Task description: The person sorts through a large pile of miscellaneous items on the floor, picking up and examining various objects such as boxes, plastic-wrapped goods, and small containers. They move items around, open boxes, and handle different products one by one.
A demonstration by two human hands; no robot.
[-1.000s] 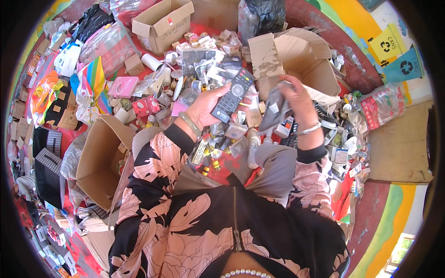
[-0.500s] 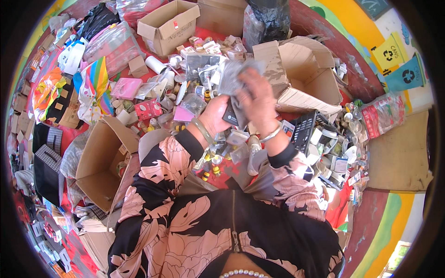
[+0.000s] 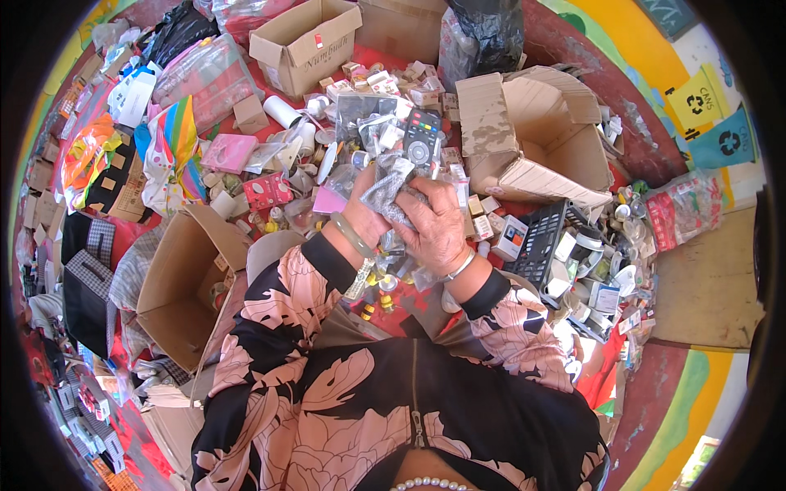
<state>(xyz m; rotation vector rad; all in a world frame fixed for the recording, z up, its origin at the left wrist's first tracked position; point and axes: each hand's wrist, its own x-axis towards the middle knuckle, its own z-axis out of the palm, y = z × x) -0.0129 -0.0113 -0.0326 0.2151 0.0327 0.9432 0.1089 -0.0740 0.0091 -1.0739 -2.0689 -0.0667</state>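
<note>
Close together over the pile, both of my hands are closed on a crumpled grey, partly see-through wrap that looks like a plastic bag (image 3: 386,186). My left hand (image 3: 365,214) grips it from the left, its fingers mostly hidden behind it. The bent fingers of my right hand (image 3: 435,222) press on it from the right. Just beyond the fingertips is a black remote control (image 3: 422,139) with coloured buttons, its face up. Whether it touches my hand or rests on the pile, I cannot tell. A pink-purple card (image 3: 329,200) lies left of my left hand.
An open carton (image 3: 544,123) stands at the right, a second carton (image 3: 184,286) at the left, and another carton (image 3: 304,47) at the back. A black plastic crate (image 3: 536,237) sits right of my right hand. Small boxes, bottles and wrappers cover the floor around me.
The grey wrap has come down and nearer, bunched between both hands. The remote control, earlier mostly covered with only a dark end showing, now shows its button face beyond my fingers.
</note>
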